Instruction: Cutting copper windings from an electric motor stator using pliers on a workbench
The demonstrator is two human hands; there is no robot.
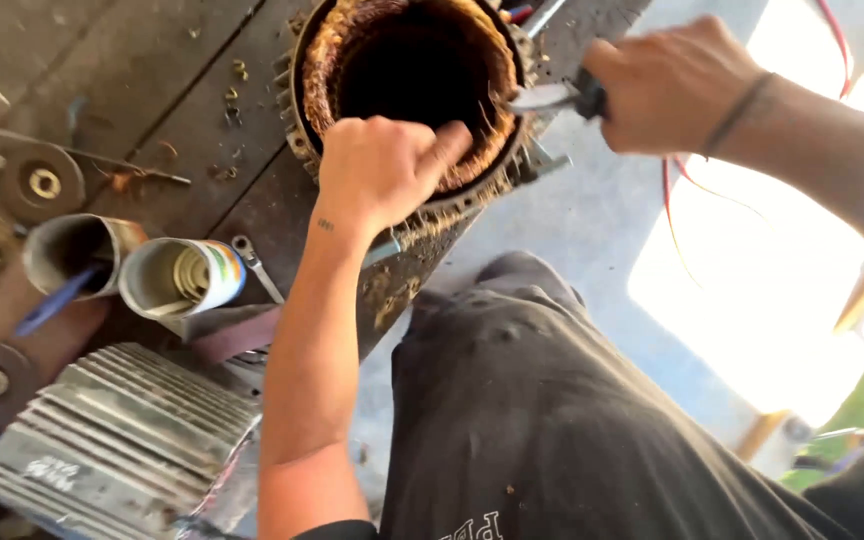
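A round motor stator (304, 120) with copper windings (342, 40) inside its bore stands on a dark workbench (172, 90). My left hand (382, 170) rests on the near rim of the stator, fingers curled, thumb pressing the copper wire at the edge. My right hand (667, 85) is closed on the dark handle of a knife (552, 97). Its metal blade points left and touches the windings at the right rim.
On the bench at the left lie two open cans (177, 278), a small wrench (255, 265), grinding discs (42, 182) and a ribbed grey motor housing (122, 440). My dark-clothed lap fills the lower middle. Bright floor and red wires lie at right.
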